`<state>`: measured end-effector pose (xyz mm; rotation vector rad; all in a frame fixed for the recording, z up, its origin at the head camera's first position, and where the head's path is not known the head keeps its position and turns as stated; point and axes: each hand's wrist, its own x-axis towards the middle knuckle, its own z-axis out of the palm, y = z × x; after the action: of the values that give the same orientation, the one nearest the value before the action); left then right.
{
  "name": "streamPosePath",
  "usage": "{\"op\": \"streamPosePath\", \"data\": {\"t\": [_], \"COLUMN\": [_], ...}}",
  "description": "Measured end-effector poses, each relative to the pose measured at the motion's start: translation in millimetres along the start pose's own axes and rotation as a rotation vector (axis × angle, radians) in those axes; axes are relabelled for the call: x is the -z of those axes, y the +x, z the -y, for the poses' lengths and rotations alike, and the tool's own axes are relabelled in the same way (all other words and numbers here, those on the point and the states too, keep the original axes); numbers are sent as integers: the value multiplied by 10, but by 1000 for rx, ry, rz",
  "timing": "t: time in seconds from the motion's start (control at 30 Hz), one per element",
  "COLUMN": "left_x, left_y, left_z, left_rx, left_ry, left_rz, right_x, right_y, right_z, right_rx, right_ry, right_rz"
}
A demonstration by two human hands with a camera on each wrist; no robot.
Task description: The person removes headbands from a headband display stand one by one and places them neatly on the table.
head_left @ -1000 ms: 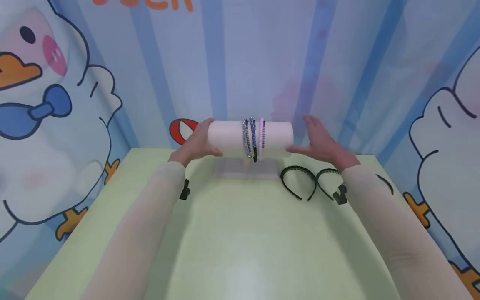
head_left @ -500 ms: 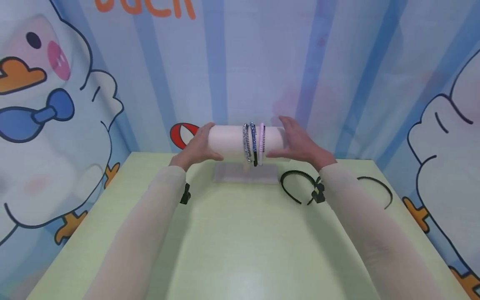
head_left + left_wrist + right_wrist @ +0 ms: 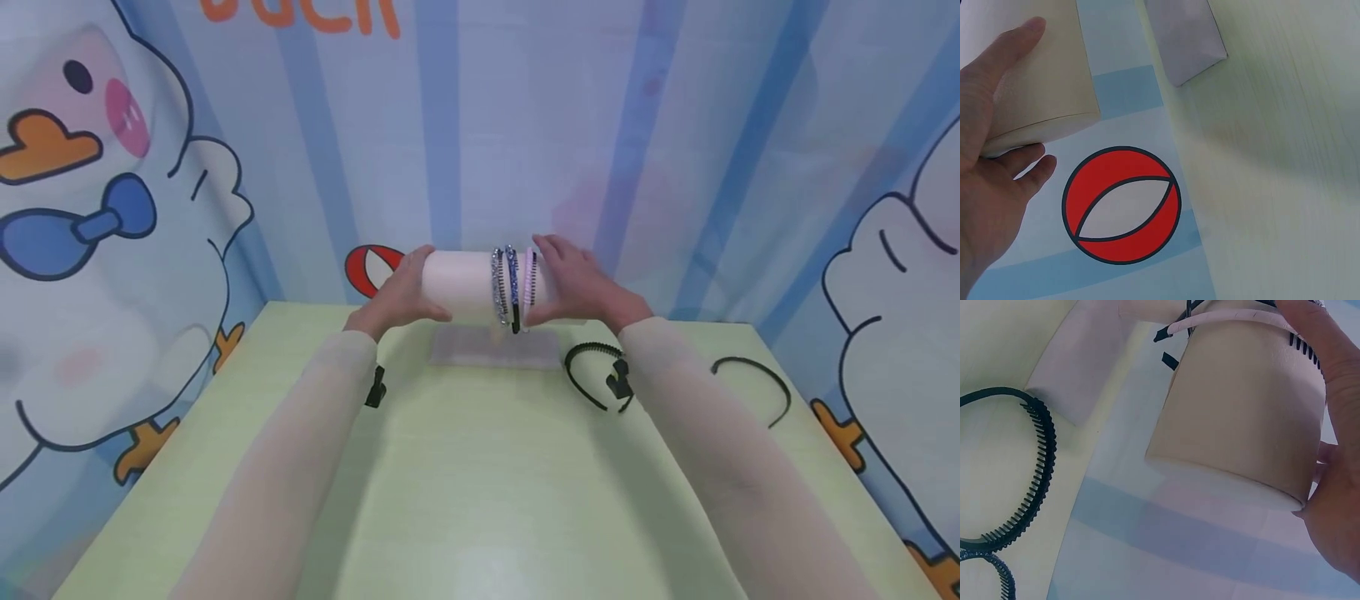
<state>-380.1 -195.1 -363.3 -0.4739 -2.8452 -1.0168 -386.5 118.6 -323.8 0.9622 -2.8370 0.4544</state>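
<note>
A cream padded cylinder (image 3: 457,282) lies level on a pale stand base (image 3: 480,348). Three headbands straddle it side by side: a silver glittery one (image 3: 498,287), a blue glittery one (image 3: 513,283) and a pink one (image 3: 528,287). My left hand (image 3: 405,290) grips the cylinder's left end, thumb across the front. From the right, my right hand (image 3: 581,285) reaches over the cylinder, its thumb and fingers at the pink headband's two sides. In the right wrist view, a finger lies over the pink headband (image 3: 1235,317), whose dark teeth show beside it.
A black toothed headband (image 3: 577,379) lies on the pale green table (image 3: 480,467), right of the base. Another dark headband (image 3: 757,364) is farther right. A smaller glittery headband (image 3: 1000,569) shows in the right wrist view. A printed curtain (image 3: 517,125) stands behind.
My right hand has moved left, from beyond the cylinder's right end onto it and up to the pink headband. The left hand keeps its grip on the left end.
</note>
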Motion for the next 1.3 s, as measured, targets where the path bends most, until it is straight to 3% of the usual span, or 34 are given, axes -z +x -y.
{"op": "streamPosePath", "data": {"t": [0.77, 1.3], "left_x": [-18, -12], "left_y": [15, 22], "left_z": [15, 22], "left_rx": [23, 26], "left_ry": [11, 10], "left_rz": [6, 3], "right_x": [-152, -156], "right_y": [181, 158], "right_z": [160, 164], "right_rx": [-32, 14], "right_ry": [-179, -317], "right_rz": [66, 14]}}
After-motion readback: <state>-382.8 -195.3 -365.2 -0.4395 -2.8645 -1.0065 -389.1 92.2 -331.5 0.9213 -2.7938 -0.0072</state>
